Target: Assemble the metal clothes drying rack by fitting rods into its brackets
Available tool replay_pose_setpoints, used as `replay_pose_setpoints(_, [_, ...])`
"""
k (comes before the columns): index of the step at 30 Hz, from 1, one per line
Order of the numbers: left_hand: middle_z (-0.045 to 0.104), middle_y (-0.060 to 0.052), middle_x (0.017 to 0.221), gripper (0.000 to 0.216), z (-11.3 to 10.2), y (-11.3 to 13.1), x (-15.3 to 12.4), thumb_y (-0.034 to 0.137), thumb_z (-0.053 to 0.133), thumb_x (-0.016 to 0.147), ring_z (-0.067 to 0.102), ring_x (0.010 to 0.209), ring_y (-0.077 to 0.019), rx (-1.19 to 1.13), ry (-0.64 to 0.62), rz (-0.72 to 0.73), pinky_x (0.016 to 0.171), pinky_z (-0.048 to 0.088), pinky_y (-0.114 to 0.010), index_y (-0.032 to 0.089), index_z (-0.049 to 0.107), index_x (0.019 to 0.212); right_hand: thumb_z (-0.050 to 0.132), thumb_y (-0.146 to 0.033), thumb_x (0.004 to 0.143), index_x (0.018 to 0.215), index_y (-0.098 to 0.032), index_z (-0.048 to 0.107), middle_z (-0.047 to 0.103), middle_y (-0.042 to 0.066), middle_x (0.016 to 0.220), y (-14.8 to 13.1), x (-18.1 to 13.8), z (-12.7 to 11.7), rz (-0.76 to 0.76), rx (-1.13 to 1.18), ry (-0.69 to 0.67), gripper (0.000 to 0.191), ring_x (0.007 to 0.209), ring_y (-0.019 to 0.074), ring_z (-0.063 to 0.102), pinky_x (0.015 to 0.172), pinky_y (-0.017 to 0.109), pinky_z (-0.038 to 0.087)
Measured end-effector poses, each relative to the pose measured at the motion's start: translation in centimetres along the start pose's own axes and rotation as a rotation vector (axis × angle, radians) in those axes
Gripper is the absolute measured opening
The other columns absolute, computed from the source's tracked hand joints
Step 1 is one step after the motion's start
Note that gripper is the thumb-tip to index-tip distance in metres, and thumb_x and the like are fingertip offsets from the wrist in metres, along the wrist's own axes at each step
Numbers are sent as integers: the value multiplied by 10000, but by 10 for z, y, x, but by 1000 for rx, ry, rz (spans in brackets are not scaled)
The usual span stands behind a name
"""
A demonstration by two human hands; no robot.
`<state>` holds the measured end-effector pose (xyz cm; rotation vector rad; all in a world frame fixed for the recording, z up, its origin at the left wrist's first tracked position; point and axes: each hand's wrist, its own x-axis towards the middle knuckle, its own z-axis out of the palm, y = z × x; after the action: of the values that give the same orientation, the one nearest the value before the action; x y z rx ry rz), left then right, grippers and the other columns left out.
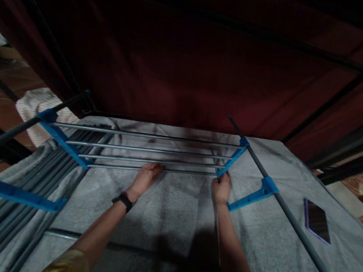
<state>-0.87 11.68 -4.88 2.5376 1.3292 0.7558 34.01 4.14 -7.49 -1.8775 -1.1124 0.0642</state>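
Note:
A rack frame of grey metal rods and blue plastic brackets stands over a grey blanket. My left hand [148,177], with a dark watch on its wrist, has its fingers curled over the nearest crosswise metal rod [187,172]. At that rod's right end, my right hand [221,190] closes around the lower tip of the right blue bracket [232,161]; its fingertips are partly hidden. The rods' other ends meet the left blue bracket [66,145]. Nearer me on the right upright pole [300,233] is another blue bracket [252,197], with no rods in it.
Several loose grey tubes [31,190] lie bundled on the blanket [177,212] at left. A phone [317,221] rests on the right side. Behind the frame hangs a dark red fabric panel [174,75]. A striped cloth [43,105] lies beyond the left pole.

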Motion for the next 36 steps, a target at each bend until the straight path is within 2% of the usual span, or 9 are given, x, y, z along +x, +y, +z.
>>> replay_pose_setpoints(5, [713, -101, 985, 274, -5, 2, -6, 260, 541, 984, 656, 942, -247, -14, 45, 53, 882, 540, -400, 233, 762, 1144, 475, -242, 795, 1186, -164, 593, 618, 139, 1106, -3, -1, 3, 22, -34, 20, 416, 1088, 294, 565, 1001, 453, 464])
replay_pose_setpoints(15, [725, -107, 1026, 320, -4, 0, -4, 275, 505, 994, 650, 983, -265, 43, 23, 40, 902, 527, -415, 233, 740, 1209, 520, -344, 855, 1194, -155, 527, 602, 188, 1208, -8, -2, 3, 67, -87, -9, 389, 1181, 330, 551, 1034, 473, 439])
replay_pose_setpoints(20, [735, -117, 1066, 320, -6, -1, 0, 281, 501, 1001, 661, 1007, -272, 45, 3, 44, 918, 524, -428, 221, 745, 1200, 516, -400, 894, 1176, -149, 521, 606, 199, 1196, -9, -1, 3, 72, -95, -13, 378, 1169, 332, 552, 1039, 479, 433])
replay_pose_setpoints(30, [726, -95, 1035, 328, -10, 1, -1, 247, 490, 1011, 652, 987, -253, 82, -24, 84, 906, 518, -405, 232, 722, 1242, 514, -341, 872, 1256, -131, 513, 607, 206, 1248, -14, -2, 3, 104, -178, -20, 438, 1197, 334, 575, 1012, 445, 454])
replay_pose_setpoints(36, [730, -101, 1131, 322, -8, -1, -1, 243, 492, 1013, 649, 1043, -264, 85, -43, 84, 935, 509, -419, 228, 720, 1240, 515, -362, 885, 1258, -122, 514, 602, 214, 1252, -17, -3, 1, 113, -202, -40, 444, 1193, 344, 578, 1006, 452, 460])
